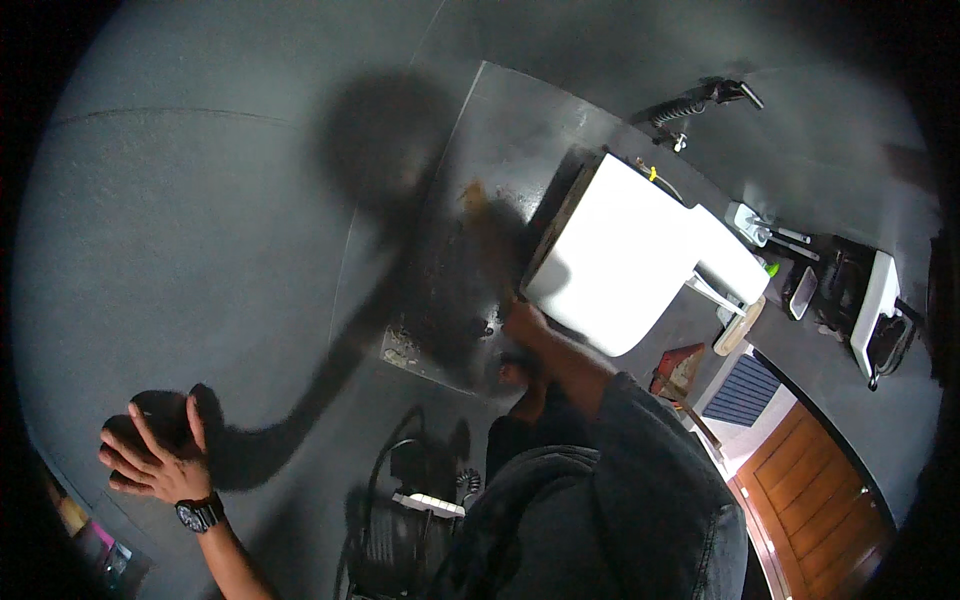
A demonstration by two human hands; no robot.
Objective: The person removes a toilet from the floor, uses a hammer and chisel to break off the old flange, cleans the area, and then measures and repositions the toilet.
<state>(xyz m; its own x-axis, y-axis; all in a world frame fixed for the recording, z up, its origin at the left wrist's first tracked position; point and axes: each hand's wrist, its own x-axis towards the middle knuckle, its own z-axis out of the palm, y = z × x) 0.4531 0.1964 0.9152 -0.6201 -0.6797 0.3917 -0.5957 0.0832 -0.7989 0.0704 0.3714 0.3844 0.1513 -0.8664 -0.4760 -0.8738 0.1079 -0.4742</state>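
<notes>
Head: dark surface (180, 250) behind left fingers (149, 436)

Dark grey wall (835, 140) — brown wooden door (822, 490)

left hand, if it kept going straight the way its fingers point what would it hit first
Nothing separate that I can see: the left hand points up and left, and the way along the dark grey surface looks free to the picture's dark rim. Whether the palm touches that surface is unclear.

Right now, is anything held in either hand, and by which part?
Left hand: spread open, holding nothing. Right hand: cannot tell; it is not clear in the shadow.
</notes>
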